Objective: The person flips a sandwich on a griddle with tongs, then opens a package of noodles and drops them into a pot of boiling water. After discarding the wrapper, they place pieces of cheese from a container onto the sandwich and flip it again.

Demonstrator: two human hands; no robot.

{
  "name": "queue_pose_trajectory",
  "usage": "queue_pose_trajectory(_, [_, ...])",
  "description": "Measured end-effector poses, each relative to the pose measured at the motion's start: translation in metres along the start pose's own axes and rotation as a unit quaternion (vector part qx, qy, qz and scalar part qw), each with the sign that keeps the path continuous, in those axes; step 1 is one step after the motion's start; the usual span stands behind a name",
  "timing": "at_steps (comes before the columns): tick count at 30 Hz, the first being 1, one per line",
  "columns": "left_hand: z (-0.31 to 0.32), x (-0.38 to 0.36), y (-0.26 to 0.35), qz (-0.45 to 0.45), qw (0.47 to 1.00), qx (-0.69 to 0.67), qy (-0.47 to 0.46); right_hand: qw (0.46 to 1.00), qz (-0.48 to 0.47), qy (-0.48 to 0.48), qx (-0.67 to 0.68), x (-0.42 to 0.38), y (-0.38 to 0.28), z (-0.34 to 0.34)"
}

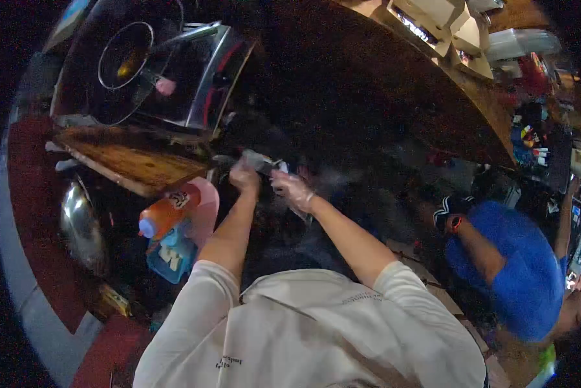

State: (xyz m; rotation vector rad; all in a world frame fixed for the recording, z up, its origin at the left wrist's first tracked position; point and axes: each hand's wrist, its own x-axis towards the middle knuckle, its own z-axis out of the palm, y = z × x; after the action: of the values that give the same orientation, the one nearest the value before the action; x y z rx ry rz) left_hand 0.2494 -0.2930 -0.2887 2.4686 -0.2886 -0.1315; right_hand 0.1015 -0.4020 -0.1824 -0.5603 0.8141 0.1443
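My left hand (244,177) is closed around a small pale item (257,159) in the middle of the view; blur keeps me from making out what it is. Just to its right, my right hand (290,187) wears a clear plastic glove, its fingers pinched together near the same item. Whether they grip it is hidden. To the left of my forearm lie an orange bottle (169,213) with a pale cap and a blue container (172,260) holding white pieces.
A wooden board (135,158) and a metal-edged cooker (203,81) with a wire strainer (126,55) stand at upper left. A metal bowl (82,226) is far left. A person in blue (516,271) is at right. Open cardboard boxes (432,29) sit upper right.
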Motion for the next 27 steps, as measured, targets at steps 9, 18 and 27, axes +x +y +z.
queue_pose_trajectory(9, [0.14, 0.055, -0.102, 0.23, 0.91, 0.321, -0.125, 0.99, 0.04, 0.127, 0.046, -0.111, 0.047, -0.163])
queue_pose_trajectory(18, [0.048, 0.024, -0.017, 0.114, 0.979, 0.154, -0.068, 0.983, 0.077, 0.147, 0.074, -0.126, 0.073, -0.16])
queue_pose_trajectory(27, [-0.107, -0.036, 0.09, 0.111, 0.981, -0.062, -0.148, 0.935, -0.048, 0.127, -0.329, -0.087, 0.034, -0.142])
